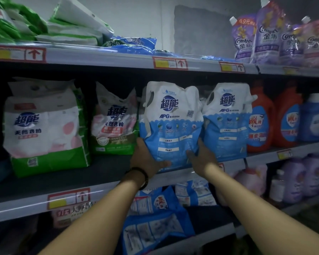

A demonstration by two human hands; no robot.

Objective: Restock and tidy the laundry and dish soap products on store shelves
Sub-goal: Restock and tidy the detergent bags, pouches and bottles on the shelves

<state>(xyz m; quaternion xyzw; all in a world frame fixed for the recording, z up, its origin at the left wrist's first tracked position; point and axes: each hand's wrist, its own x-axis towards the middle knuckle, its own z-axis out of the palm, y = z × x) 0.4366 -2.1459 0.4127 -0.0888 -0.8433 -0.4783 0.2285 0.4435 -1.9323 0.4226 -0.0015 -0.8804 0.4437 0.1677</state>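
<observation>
Shelf point(44, 183) in the middle row has, far left, two white-and-green powder bags point(44, 126), standing a bit slumped. Next comes the blue-and-white pouch point(170, 124), a soft refill bag with a cut-out handle at the top left, white upper half and blue lower half, sitting upright at the shelf's front edge. Left hand point(147, 157) cups its lower left corner, fingers wrapped behind, thumb in front, black band on the wrist. Right hand point(203, 155) presses flat and open against the lower right side. Second identical pouch point(227, 120) stands touching it on the right, so two total. Then two orange jugs point(260, 122) and a blue bottle point(313, 120).
</observation>
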